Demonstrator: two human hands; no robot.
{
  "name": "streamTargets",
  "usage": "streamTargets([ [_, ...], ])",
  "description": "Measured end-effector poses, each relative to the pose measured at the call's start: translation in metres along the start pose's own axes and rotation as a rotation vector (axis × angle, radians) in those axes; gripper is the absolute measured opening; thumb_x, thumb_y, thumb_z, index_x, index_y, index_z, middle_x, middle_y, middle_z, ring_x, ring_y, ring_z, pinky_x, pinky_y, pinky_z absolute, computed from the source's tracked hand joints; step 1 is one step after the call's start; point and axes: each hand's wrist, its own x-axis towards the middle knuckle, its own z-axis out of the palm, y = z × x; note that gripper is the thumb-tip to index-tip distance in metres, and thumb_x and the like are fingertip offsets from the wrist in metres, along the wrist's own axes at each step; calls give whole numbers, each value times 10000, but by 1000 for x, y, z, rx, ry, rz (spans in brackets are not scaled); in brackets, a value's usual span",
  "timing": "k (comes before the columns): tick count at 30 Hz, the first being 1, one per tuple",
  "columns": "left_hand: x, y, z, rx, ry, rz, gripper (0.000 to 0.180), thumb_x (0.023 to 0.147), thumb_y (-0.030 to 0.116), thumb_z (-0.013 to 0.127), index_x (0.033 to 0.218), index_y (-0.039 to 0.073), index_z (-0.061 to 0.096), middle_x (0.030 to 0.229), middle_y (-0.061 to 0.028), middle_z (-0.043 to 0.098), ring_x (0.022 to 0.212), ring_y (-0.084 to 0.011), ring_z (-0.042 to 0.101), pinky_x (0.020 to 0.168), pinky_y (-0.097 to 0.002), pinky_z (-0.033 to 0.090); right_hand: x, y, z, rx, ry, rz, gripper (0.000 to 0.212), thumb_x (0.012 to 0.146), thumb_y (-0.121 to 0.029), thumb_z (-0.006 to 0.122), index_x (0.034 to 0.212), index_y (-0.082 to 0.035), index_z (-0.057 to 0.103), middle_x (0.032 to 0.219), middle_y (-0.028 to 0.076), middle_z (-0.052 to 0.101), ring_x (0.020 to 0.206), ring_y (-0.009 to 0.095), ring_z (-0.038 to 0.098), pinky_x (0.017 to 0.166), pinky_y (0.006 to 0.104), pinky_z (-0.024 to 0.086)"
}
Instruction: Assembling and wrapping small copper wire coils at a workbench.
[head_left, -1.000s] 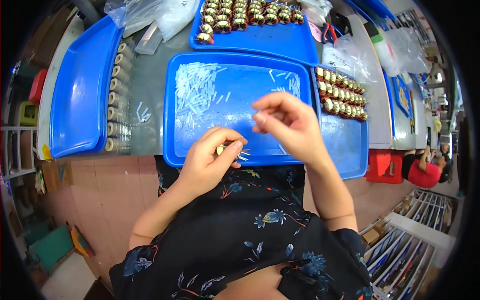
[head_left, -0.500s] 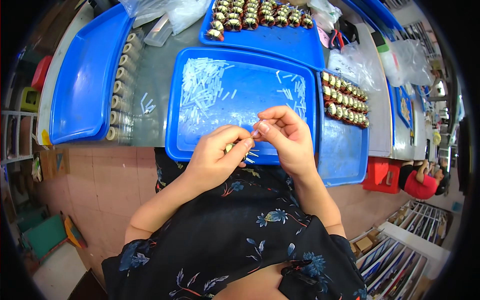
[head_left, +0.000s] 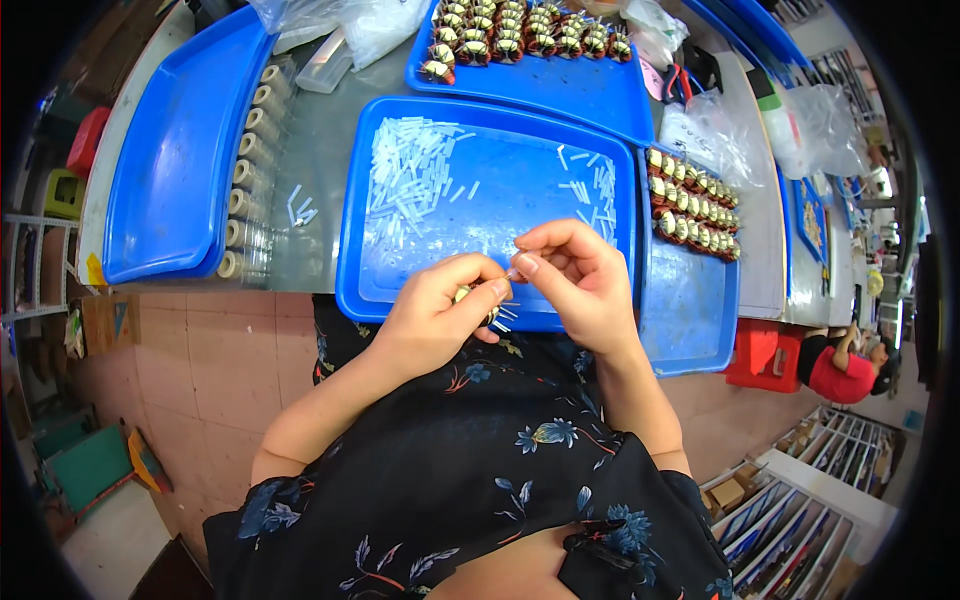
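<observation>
Over the front edge of a blue tray (head_left: pixel 352 240), my left hand (head_left: pixel 430 312) is closed round a small wire-wound coil (head_left: pixel 461 294). Only bits of its cream body show between the fingers, with thin pale leads (head_left: pixel 507 312) poking out toward the right. My right hand (head_left: pixel 588 295) pinches thumb and forefinger together at the left fingertips, on a tiny translucent sleeve (head_left: pixel 514 274) at the coil's upper end. How far the sleeve sits on a wire is too small to tell. Many short clear sleeves (head_left: pixel 408 175) lie heaped in the tray's left part, fewer at its right (head_left: pixel 603 185).
Finished-looking rows of similar coils (head_left: pixel 690 200) stand in a blue tray on the right, and more coils (head_left: pixel 507 35) in the tray behind. Left are stacked blue trays (head_left: pixel 170 160) and a row of cream spools (head_left: pixel 240 173). Red-handled pliers (head_left: pixel 681 85) lie back right, near plastic bags (head_left: pixel 705 130).
Both hands stay together at the coil; the right fingertips have shifted slightly down and closer to the left fingers. The whole view has moved a little.
</observation>
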Motion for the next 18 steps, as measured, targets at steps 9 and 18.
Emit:
streamTargets([
  [9, -3, 3, -3, 249, 1, 71, 274, 898, 152, 706, 1070, 14, 543, 989, -72, 553, 882, -129, 583, 743, -293, 545, -1, -1, 3, -500, 9, -216, 114, 876, -18, 701, 985, 10, 685, 948, 107, 697, 890, 183, 705, 812, 291, 564],
  [18, -2, -2, 0, 559, 75, 360, 652, 764, 60, 790, 1314, 48, 441, 935, -122, 581, 811, -254, 613, 708, -353, 523, -6, -10, -1, -373, -73, -80, 135, 853, 6, 703, 988, 12, 703, 945, 105, 702, 894, 191, 706, 781, 290, 557],
])
